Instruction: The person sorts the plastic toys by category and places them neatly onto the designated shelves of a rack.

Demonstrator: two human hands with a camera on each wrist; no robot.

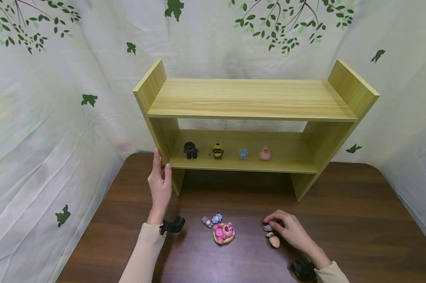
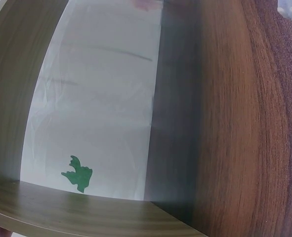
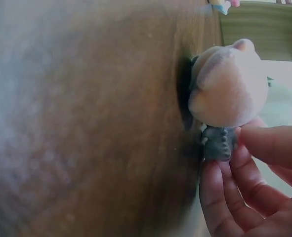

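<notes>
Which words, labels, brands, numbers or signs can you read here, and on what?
None readable in any view.
Gray piece in the right hand: pale dots, no lettering visible.
Shelf: wood grain only.
Backdrop: printed leaves and branches only.
Figurines on the shelf, pink toy on the table: too small to rule out tiny markings.

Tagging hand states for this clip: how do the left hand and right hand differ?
The left hand touches the left side of the shelf; the right hand is low over the table.
The right hand pinches a gray piece; the left hand has none.
In the head view, the left hand's fingers point up, the right hand's leftward.
Shared: both bare, with pale sleeves.
</notes>
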